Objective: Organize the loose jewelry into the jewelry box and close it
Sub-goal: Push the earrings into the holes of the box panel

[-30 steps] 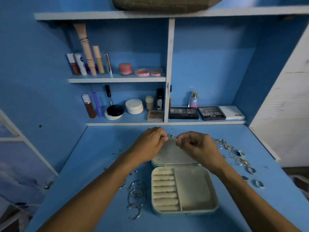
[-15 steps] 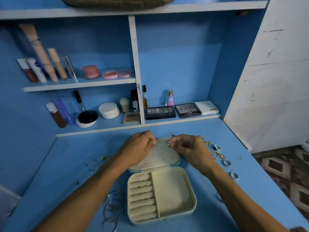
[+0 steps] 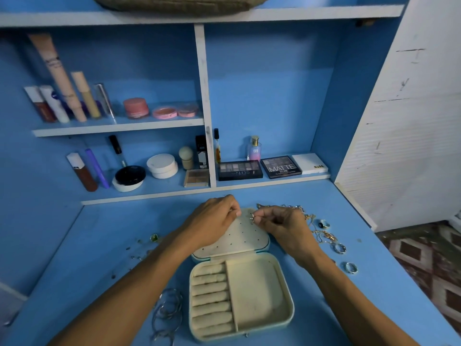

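A cream jewelry box (image 3: 282,318) lies open on the blue desk, with ring rolls on its left side and a bare compartment on its right. Its lid (image 3: 239,242), flat behind it, has rows of small holes. My right hand (image 3: 282,227) pinches a small silver earring (image 3: 252,218) over the lid's far edge. My left hand (image 3: 214,222) has curled fingers at the lid's top left corner; what they pinch is hidden. Loose chains (image 3: 321,234) and rings (image 3: 350,267) lie to the right. Silver bangles (image 3: 167,310) lie left of the box.
A green-stoned piece (image 3: 154,237) and tiny studs lie scattered on the desk at left. Shelves behind hold cosmetics tubes, pink jars (image 3: 136,107) and eyeshadow palettes (image 3: 280,166). A white panel (image 3: 409,121) bounds the desk's right side, with patterned floor beyond.
The view has swung right and then back a little. Both hands stay together over the lid; the right hand's earring now sits slightly lower over the holes.
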The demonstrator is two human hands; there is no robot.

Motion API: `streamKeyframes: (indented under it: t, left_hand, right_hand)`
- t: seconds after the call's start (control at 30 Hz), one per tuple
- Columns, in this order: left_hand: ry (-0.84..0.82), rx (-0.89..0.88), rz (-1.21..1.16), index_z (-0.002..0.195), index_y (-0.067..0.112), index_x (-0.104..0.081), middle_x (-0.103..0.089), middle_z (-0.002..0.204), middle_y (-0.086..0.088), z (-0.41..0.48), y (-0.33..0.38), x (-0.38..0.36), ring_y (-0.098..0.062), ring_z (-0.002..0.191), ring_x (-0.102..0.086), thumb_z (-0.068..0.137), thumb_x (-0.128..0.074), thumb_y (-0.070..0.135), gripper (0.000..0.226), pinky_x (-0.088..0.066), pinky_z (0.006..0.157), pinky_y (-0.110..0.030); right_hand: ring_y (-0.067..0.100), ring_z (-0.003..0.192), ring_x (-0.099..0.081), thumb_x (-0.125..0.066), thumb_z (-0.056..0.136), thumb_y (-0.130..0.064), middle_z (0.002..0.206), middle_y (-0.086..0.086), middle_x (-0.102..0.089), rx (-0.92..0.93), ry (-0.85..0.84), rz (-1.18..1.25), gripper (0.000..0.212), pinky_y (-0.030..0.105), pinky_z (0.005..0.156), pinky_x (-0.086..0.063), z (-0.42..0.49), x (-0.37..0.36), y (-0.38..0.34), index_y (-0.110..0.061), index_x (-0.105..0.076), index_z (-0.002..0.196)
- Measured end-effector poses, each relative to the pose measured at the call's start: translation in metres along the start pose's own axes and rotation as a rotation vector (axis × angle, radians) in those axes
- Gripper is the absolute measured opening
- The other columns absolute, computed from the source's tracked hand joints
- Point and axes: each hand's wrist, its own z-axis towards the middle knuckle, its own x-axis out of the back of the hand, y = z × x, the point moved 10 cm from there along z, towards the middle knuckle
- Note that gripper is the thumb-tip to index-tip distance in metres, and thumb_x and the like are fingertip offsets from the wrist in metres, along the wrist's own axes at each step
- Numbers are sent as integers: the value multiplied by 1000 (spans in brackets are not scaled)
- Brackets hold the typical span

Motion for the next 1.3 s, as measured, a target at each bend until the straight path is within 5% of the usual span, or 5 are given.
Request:
streamKeyframes:
  t: [0.23,0.47,0.7,1.07,1.3]
  left_hand:
    - [96,-40,-79,99,21,-57,-57,98,11,1,6,18,-10,90,-53,104,-50,31,13,-40,76,-30]
    - [194,-76,-147,97,21,-60,-61,93,14,-9,23,44,-8,89,-56,104,-52,28,12,-46,79,-34]
    - [199,-70,-166,104,18,-63,-66,97,9,-16,30,56,-12,90,-60,104,-52,29,16,-51,82,-43]
    - [213,-53,-148,103,20,-63,-68,95,9,-16,31,61,-12,88,-63,104,-52,31,15,-52,81,-44]
    - [202,-48,-169,103,20,-63,-67,94,10,-15,29,60,-11,88,-63,104,-53,30,14,-53,81,-44]
  right_hand:
    - [7,76,-64,-73,90,-10,83,1,-75,16,11,-7,5,19,72,-52,0,2,-8,-12,-77,90]
    - [-2,48,-51,-68,93,-9,78,0,-69,76,4,-30,9,9,48,-38,-4,7,-30,-3,-75,97]
    - [26,78,-63,-69,94,-18,88,4,-74,129,2,-85,7,46,79,-56,-7,2,-44,-17,-76,94]
    - [37,86,-66,-67,95,-17,88,6,-73,149,19,-92,9,55,82,-57,-7,4,-47,-18,-75,92]
    - [11,85,-70,-69,94,-17,93,-5,-75,154,-42,-241,8,39,87,-60,-3,7,-47,-21,-76,96]
